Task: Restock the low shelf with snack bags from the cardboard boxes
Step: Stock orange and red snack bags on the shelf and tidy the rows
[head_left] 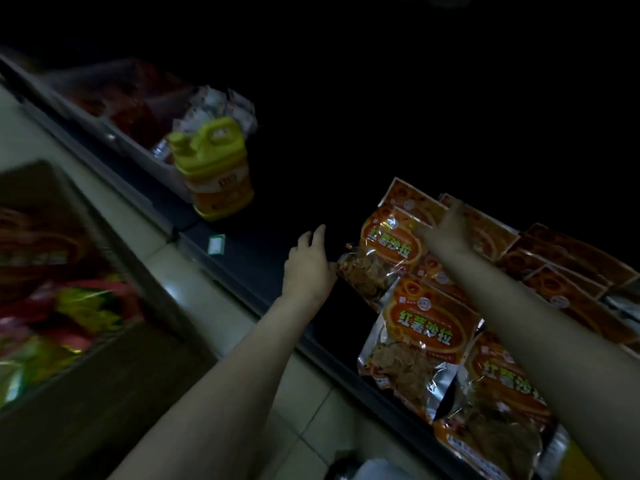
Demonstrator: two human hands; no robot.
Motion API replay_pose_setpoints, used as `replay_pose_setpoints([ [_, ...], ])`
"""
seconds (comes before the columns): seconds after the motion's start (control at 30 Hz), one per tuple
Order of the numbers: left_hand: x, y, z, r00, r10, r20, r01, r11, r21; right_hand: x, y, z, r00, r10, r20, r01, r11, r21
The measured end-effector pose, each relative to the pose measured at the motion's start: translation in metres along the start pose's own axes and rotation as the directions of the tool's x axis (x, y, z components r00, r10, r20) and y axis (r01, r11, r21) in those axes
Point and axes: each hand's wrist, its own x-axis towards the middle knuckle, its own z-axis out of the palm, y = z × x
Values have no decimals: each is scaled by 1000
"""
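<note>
Snack bags (391, 244) stand in orange rows on the low shelf (263, 244), their long axes upright. Right hand (446, 230) presses flat, fingers straight, on the rear bag. Left hand (310, 268) is open, touching the bag's left edge. Each bag has a clear bottom window. Cardboard box (104, 358) sits far left.

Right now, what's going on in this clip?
A person is stocking a dim low shelf with orange snack bags. The right hand reaches flat onto the upright bags at the back, while the left hand touches the edge of a leaning bag. A cardboard box of colourful packets sits on the floor to the left, and a yellow jug stands further along.
</note>
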Motion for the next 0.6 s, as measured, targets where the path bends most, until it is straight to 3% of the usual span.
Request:
replay_pose_setpoints([
  [0.2, -75, 0, -114, 971, 202, -127, -187, 974, 126, -83, -75, -11, 963, -209, 172, 199, 977, 70],
  [0.33, -139, -32, -174, 966, 156, -206, -110, 969, 220, -143, -126, 8, 923, -279, 264, 273, 960, 60],
  [0.47, -189, -95, -212, 954, 6, -300, 50, 983, 179, -200, -171, 54, 849, -373, 374, 379, 923, 61],
  [0.53, -201, -125, -222, 914, -169, -368, 203, 978, 55, -221, -188, 79, 767, -451, 457, 483, 874, 51],
  [0.6, -205, -152, -227, 875, -341, -343, 343, 938, -56, -234, -201, 106, 662, -492, 565, 572, 819, 43],
])
